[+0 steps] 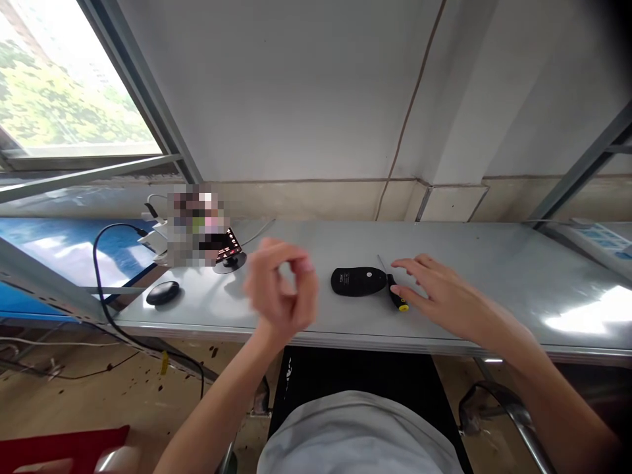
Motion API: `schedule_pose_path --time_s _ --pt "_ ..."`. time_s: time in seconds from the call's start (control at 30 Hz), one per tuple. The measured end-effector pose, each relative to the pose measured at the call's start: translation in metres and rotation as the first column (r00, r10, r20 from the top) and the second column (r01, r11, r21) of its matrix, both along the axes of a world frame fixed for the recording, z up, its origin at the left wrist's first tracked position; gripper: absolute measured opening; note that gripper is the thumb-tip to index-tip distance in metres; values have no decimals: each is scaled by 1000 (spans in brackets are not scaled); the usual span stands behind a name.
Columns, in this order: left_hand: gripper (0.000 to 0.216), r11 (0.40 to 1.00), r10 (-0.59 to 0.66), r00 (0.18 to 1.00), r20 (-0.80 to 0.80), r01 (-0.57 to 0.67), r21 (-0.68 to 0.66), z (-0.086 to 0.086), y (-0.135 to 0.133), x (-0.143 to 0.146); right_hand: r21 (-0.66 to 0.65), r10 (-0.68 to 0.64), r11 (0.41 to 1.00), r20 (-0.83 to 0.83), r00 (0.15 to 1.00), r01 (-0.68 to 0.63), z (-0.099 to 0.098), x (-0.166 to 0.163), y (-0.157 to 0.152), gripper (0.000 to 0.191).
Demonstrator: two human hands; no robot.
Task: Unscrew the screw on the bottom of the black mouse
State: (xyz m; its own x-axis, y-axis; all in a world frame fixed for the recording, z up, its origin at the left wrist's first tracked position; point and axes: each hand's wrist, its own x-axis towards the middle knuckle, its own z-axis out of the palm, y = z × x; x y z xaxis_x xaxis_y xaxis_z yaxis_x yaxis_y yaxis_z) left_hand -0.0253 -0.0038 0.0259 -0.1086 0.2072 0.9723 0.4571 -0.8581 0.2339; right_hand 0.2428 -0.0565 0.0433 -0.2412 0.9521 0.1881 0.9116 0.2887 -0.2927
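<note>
Nearest the camera, the person's grey shirt [355, 434] fills the bottom edge, above a black chair seat [355, 372]. The left hand [281, 293] is raised over the front edge of the table [494, 276], blurred, fingers loosely curled inward, nothing visibly held. The right hand [439, 293] lies low and flat over the table, fingers spread and pointing left, fingertips at the screwdriver [395, 289]; whether it grips it, cannot tell. The screwdriver lies flat, long axis running diagonally: thin metal shaft points away and left, black handle with yellow end points toward the person and right. Just left of it, touching or nearly so, a black oval mouse [358, 281], smooth matte plastic, upside down, long axis left-right. The table is smooth, shiny grey metal. Farther left, a small black glossy oval piece [162, 292], a black cable [106, 289], a phone [228, 247] on a round stand. Behind, a plain white wall [296, 85] and a window [59, 85].
</note>
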Motion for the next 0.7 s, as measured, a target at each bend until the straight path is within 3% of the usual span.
schedule_pose_path --time_s 0.1,0.27,0.43,0.5,0.7 --pt "10 994 -46 983 -176 27 -108 -16 14 17 -134 -50 989 61 997 58 -12 -4 18 43" --pt "25 922 -87 911 -403 -80 -378 -32 19 17 -227 -54 971 104 993 76 -18 -8 27 40" --pt "63 742 -298 785 -544 -168 -649 -39 16 3 -221 -7 975 94 996 28 -28 -9 26 32" --pt "70 702 -370 749 -550 -163 -693 -42 16 3 -232 4 972 100 995 19 -31 -11 25 30" --pt "48 737 -387 694 -608 -164 -656 -46 18 3 -181 -47 981 138 989 72 -23 -16 24 35"
